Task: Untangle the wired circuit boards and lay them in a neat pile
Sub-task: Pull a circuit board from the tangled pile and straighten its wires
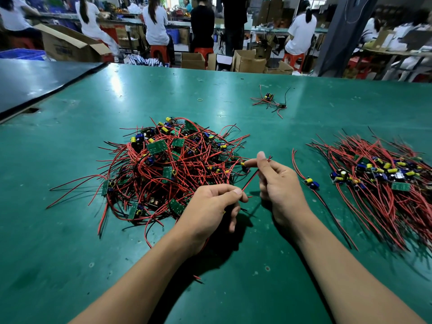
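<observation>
pinching one red wire with both hands: left hand holds the lower end, right hand the upper, wire slanting up-right. tangled heap lies just ahead-left; sorted pile lies rightward, nearer the right hand.

Green table: tangled board heap centre, aligned pile right, single board between, small cluster beyond.

I'm looking through the one head-worn camera, facing forward and down, sitting close over the green table.
</observation>
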A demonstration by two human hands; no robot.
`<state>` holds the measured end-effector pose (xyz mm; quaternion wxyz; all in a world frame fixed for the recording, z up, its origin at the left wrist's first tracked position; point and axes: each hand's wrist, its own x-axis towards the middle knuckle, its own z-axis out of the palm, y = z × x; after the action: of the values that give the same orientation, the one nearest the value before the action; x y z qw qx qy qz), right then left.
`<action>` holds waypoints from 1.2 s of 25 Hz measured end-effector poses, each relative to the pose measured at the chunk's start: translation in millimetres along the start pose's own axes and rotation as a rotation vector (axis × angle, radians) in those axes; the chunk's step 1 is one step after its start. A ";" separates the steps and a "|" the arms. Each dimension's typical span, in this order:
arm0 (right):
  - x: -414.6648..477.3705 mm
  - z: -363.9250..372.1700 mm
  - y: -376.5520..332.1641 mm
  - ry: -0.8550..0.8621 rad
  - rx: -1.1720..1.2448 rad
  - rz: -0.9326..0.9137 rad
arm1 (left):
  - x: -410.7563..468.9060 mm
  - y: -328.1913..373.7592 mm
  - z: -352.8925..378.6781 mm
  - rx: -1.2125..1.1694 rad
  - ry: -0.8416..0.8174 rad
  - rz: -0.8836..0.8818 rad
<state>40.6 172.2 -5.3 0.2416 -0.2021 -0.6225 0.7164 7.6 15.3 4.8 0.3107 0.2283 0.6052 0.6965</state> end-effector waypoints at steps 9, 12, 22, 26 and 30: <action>-3.1 -0.8 -22.3 -0.186 0.641 0.399 | -1.8 0.5 -0.8 0.012 -0.017 -0.003; -3.6 -5.3 -25.8 -0.230 0.662 0.419 | -2.8 0.6 -0.4 0.039 -0.017 -0.007; -4.2 -4.2 -6.7 -0.283 0.105 0.170 | -4.0 19.0 2.7 -0.358 0.091 0.056; -18.2 1.5 0.5 -0.489 -0.101 0.049 | -2.9 24.8 -0.3 -0.422 0.127 0.092; -20.0 0.6 -4.7 -0.577 -0.163 0.059 | -3.9 25.9 -1.0 -0.424 0.178 0.060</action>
<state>56.7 160.3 -0.7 0.0170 -0.0270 -0.7147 0.6987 5.6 10.0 30.4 0.2763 0.1132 0.4632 0.8344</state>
